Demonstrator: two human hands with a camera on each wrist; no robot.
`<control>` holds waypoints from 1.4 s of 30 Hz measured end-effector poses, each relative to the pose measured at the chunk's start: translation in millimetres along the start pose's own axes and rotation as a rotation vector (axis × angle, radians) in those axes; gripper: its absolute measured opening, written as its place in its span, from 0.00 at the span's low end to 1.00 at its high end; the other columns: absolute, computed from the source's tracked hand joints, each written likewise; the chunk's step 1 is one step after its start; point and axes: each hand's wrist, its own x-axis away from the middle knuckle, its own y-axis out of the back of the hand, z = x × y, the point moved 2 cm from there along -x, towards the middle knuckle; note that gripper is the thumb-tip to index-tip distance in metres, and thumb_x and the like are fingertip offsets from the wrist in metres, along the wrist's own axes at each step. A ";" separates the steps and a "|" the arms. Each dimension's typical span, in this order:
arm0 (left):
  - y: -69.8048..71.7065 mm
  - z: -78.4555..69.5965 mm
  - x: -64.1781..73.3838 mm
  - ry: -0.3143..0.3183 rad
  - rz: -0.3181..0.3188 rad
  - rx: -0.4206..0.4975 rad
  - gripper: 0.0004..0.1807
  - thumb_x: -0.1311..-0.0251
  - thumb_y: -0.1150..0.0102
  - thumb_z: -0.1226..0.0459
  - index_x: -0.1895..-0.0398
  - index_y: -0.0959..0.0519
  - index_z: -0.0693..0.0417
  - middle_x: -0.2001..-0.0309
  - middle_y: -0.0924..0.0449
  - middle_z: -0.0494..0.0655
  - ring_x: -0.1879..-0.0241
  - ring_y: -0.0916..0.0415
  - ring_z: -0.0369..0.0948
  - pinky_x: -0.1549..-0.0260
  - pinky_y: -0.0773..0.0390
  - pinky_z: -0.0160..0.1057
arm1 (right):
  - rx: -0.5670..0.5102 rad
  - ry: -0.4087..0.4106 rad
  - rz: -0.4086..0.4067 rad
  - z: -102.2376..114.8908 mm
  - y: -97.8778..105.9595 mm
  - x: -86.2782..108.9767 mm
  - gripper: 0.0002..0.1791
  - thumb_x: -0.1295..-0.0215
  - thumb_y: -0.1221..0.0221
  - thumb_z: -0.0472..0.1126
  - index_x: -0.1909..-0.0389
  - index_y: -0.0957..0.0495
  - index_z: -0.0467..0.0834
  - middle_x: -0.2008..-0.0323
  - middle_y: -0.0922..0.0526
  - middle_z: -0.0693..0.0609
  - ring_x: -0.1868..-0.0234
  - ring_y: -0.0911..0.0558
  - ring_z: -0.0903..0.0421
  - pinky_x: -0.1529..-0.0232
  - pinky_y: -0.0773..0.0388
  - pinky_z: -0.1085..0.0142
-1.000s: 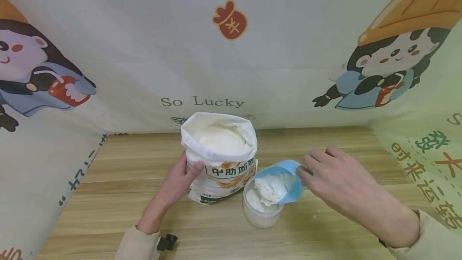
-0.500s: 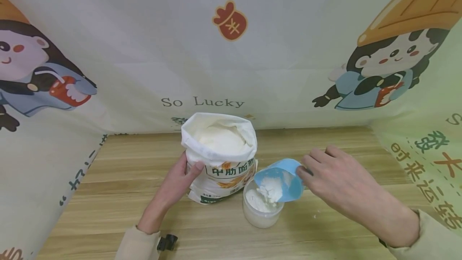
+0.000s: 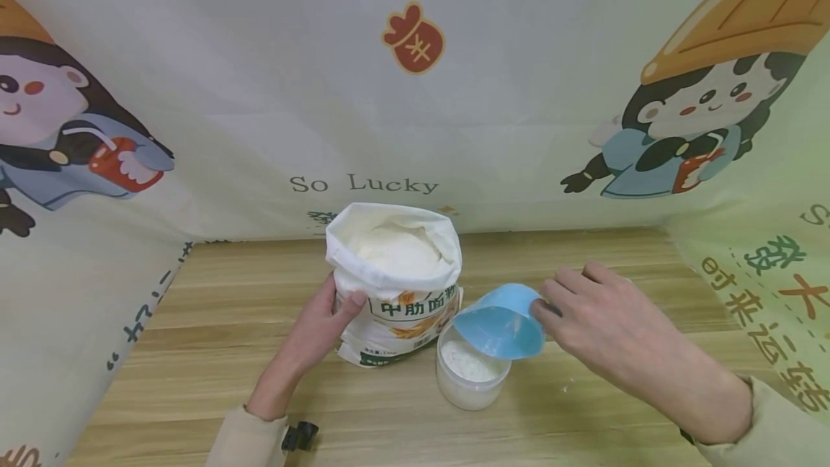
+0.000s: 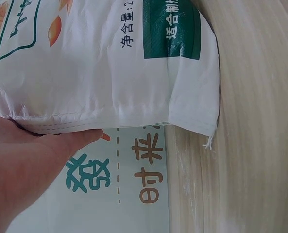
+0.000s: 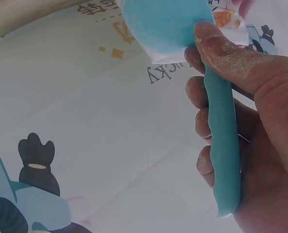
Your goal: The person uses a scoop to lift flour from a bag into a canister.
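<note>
In the head view, the open flour bag (image 3: 395, 326) stands near the middle of the surface (image 3: 214, 330), white powder (image 3: 398, 251) showing in its mouth. The left hand (image 3: 324, 326) grips its left side, thumb on the front. Just beside the bag, farther from the surface's far edge, sits a clear tub (image 3: 470, 395) with white powder in it. The right hand (image 3: 596, 316) holds a blue scoop (image 3: 502, 326) tipped over the tub; contact with the rim cannot be told. White specks (image 3: 566, 388) lie right of the tub.

In the left wrist view, the left hand meets the bag's stitched side; some of its fingers are hidden.

In the right wrist view, 4 fingers and a powder-dusted thumb wrap the scoop's handle.
</note>
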 end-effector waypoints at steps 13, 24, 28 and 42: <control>0.5 -0.6 0.3 0.000 -0.003 0.002 0.36 0.22 0.50 0.45 0.21 0.42 0.55 0.28 0.31 0.61 0.29 0.34 0.60 0.34 0.33 0.67 | -0.072 -0.039 -0.030 -7.5 -6.9 12.9 0.16 0.41 0.33 0.52 0.63 0.17 0.43 0.66 0.19 0.51 0.65 0.22 0.51 0.69 0.26 0.59; 1.1 -0.7 1.1 0.009 0.001 0.010 0.36 0.22 0.51 0.45 0.21 0.42 0.55 0.29 0.31 0.62 0.30 0.33 0.61 0.35 0.31 0.66 | -0.211 -0.156 -0.040 -21.6 -11.0 31.6 0.38 0.17 0.71 0.64 0.63 0.16 0.47 0.69 0.20 0.57 0.67 0.20 0.56 0.69 0.16 0.58; 1.1 -0.5 1.4 0.014 -0.004 0.003 0.36 0.22 0.51 0.45 0.22 0.41 0.54 0.29 0.30 0.62 0.30 0.32 0.61 0.35 0.31 0.66 | -0.260 -0.201 -0.017 -29.3 -10.1 39.3 0.36 0.19 0.69 0.66 0.63 0.17 0.49 0.69 0.21 0.61 0.70 0.22 0.61 0.72 0.19 0.62; -0.6 0.5 0.1 0.005 -0.005 0.015 0.35 0.22 0.50 0.44 0.22 0.40 0.54 0.29 0.30 0.62 0.30 0.32 0.60 0.35 0.31 0.67 | -0.300 -0.327 -0.132 -45.0 -6.8 36.5 0.35 0.19 0.65 0.67 0.61 0.17 0.47 0.71 0.21 0.60 0.73 0.25 0.61 0.77 0.26 0.64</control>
